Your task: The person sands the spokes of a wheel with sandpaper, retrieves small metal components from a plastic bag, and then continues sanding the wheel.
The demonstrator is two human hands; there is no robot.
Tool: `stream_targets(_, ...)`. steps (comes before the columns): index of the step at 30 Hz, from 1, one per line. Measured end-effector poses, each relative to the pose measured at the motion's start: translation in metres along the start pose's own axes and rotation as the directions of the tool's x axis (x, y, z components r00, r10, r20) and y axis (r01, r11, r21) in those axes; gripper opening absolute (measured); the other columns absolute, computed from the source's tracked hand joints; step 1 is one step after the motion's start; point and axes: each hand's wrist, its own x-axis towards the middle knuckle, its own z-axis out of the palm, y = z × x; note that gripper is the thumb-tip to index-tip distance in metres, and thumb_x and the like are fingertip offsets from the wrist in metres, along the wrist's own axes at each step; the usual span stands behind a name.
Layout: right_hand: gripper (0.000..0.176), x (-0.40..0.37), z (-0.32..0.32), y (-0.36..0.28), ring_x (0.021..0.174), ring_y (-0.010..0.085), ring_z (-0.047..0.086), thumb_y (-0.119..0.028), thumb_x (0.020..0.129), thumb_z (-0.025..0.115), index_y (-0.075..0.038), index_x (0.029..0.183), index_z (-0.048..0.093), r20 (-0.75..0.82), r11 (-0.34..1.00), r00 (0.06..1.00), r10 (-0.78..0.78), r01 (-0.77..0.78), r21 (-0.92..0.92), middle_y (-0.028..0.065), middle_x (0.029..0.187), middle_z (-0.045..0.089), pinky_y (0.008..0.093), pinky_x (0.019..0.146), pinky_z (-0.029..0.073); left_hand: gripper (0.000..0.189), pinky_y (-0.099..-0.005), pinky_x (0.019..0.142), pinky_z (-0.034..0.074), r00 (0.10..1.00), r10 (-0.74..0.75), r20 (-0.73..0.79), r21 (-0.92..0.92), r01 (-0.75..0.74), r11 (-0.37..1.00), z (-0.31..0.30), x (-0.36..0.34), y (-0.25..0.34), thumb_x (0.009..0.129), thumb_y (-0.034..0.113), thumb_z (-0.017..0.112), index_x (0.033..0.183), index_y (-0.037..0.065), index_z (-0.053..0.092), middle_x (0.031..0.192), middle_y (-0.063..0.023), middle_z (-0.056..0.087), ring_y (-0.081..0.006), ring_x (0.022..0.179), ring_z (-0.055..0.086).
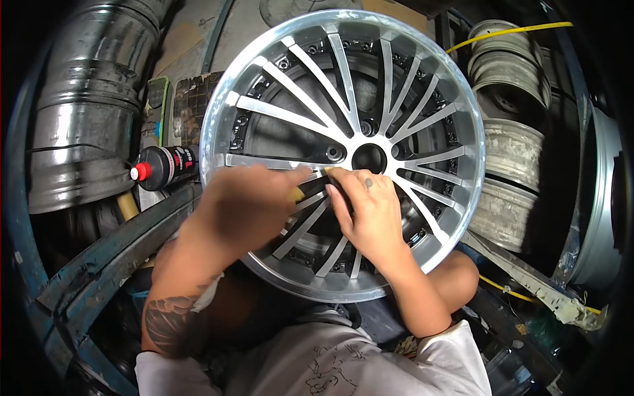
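A large silver multi-spoke wheel rim lies face up in front of the person's body. My left hand, smeared by motion, is over the left spokes, closed on a small yellow piece, with one finger stretched toward the hub. Just left of the centre hole, my right hand presses its bent fingertips on a spoke. A yellowish edge shows under them; the rest of that piece is hidden. The two hands are close together but apart.
Shiny barrel-shaped rims stand at the left, beside a black bottle with a red cap. Dull stacked rims are at the right. Blue metal frame bars run along the left side. A yellow hose crosses the upper right.
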Motion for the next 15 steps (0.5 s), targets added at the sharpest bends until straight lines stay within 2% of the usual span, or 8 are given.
stream_targets(2,0.028,0.003,0.006,0.001,0.073,0.0224,0.062,-0.020,0.091,0.074,-0.012,0.118,0.073,-0.014,0.999,0.999,-0.043,0.042,-0.034,0.0054,0.077,0.060,0.0384,0.071,0.044,0.051,-0.0458,0.075,0.055,0.998,-0.061,-0.008,-0.036,0.061,0.998,-0.012,0.000,-0.004,0.083,0.018,0.076,0.133,0.018,0.067,0.090,-0.0167,0.073,-0.0372,0.085,0.070)
stream_targets(5,0.027,0.001,0.004,-0.005,0.064,0.0248,0.057,-0.018,0.090,0.077,-0.012,0.116,0.076,0.117,0.988,0.993,0.034,-0.015,-0.153,0.0060,0.071,0.059,0.0384,0.067,0.044,0.051,-0.0454,0.077,0.055,0.984,-0.172,0.036,-0.038,0.173,0.984,-0.023,-0.003,-0.006,0.084,0.019,0.078,0.133,0.018,0.067,0.093,-0.0172,0.073,-0.0363,0.086,0.070)
stream_targets(6,0.028,0.002,0.008,-0.003,0.059,0.0260,0.056,-0.019,0.090,0.077,-0.013,0.118,0.076,0.095,0.987,0.995,0.005,0.010,-0.163,0.0066,0.069,0.060,0.0393,0.061,0.044,0.051,-0.0456,0.077,0.055,0.988,-0.152,0.009,-0.032,0.152,0.988,-0.024,-0.004,-0.009,0.084,0.020,0.078,0.133,0.018,0.067,0.093,-0.0171,0.073,-0.0363,0.086,0.070)
stream_targets(10,0.027,0.000,0.014,-0.005,0.058,0.0289,0.055,-0.018,0.090,0.077,-0.015,0.116,0.077,0.033,0.987,0.999,0.000,0.005,-0.161,0.0092,0.071,0.062,0.0406,0.055,0.044,0.052,-0.0461,0.075,0.054,0.993,-0.105,-0.055,-0.016,0.104,0.994,-0.013,-0.013,-0.015,0.083,0.022,0.080,0.133,0.019,0.067,0.089,-0.0160,0.072,-0.0359,0.082,0.069)
stream_targets(13,0.026,0.001,0.016,-0.006,0.056,0.0306,0.055,-0.016,0.089,0.076,-0.015,0.115,0.076,0.037,0.992,0.999,0.029,-0.024,-0.120,0.0112,0.073,0.064,0.0414,0.055,0.045,0.052,-0.0463,0.074,0.054,0.989,-0.110,-0.096,-0.031,0.107,0.994,-0.012,-0.015,-0.021,0.083,0.022,0.080,0.133,0.018,0.067,0.085,-0.0154,0.071,-0.0357,0.081,0.068)
stream_targets(15,0.025,0.007,0.017,-0.006,0.057,0.0312,0.058,-0.016,0.089,0.076,-0.014,0.114,0.076,0.004,0.985,1.000,0.008,-0.007,-0.172,0.0122,0.073,0.065,0.0422,0.054,0.046,0.052,-0.0465,0.074,0.054,0.991,-0.115,-0.074,-0.040,0.113,0.993,-0.015,-0.015,-0.022,0.083,0.021,0.080,0.133,0.018,0.067,0.084,-0.0159,0.071,-0.0363,0.081,0.068)
